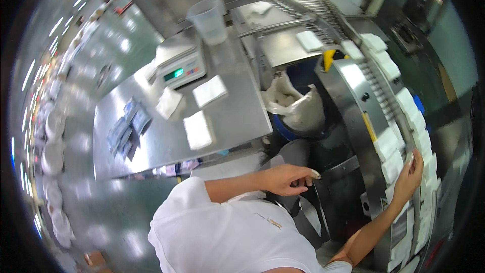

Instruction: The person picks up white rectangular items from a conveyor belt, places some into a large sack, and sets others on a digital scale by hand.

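Observation:
My left hand (289, 179) hovers in front of my body with loosely bent, parted fingers and nothing visible in it. A fingertip on it looks white, as if covered. Over at the right, my right hand (410, 176) reaches to the conveyor, its fingers apart beside the rail. It is between a row of white folded packets (387, 144) on the inner side and another row of white packets (415, 116) on the outer side. The right fingers seem to touch the outer packets, but I see none gripped.
A steel table (237, 98) at the left bears a scale (179, 65), a clear plastic jug (208, 23), white folded pieces (198, 130) and blue packets (130, 126). Between table and conveyor (371, 71) stands a blue bin (288, 130) with a whitish bag (303, 111).

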{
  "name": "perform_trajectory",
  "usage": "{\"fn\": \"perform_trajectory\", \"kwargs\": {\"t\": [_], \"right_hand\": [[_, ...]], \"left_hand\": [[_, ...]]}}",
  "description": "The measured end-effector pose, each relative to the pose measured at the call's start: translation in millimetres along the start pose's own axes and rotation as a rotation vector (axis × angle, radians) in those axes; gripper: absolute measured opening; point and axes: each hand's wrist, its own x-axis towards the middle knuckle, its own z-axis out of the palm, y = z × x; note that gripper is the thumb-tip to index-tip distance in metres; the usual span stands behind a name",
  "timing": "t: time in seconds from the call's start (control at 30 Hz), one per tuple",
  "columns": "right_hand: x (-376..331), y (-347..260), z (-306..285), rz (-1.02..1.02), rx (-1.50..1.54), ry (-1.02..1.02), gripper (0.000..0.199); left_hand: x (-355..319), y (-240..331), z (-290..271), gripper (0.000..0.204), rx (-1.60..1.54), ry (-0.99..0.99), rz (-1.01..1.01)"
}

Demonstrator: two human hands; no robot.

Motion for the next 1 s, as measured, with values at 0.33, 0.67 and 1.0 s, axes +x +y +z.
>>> {"fn": "perform_trajectory", "kwargs": {"t": [0.33, 0.67, 1.0], "right_hand": [[-61.1, -49.1, -7.0, -0.093, -0.093, 0.073, 0.032], [-83.8, -73.7, -5.1, -0.161, 0.041, 0.167, 0.030], [-108.5, -76.6, -14.6, -0.082, 0.160, 0.213, 0.023]], "left_hand": [[-124.2, 66.5, -231.4, 0.023, 0.850, 1.362, -0.277], [-348.0, 5.2, -337.8, 0.049, 0.425, 1.066, -0.867], [-330.6, 0.3, -372.7, 0.046, 0.593, 0.985, -0.826]]}}
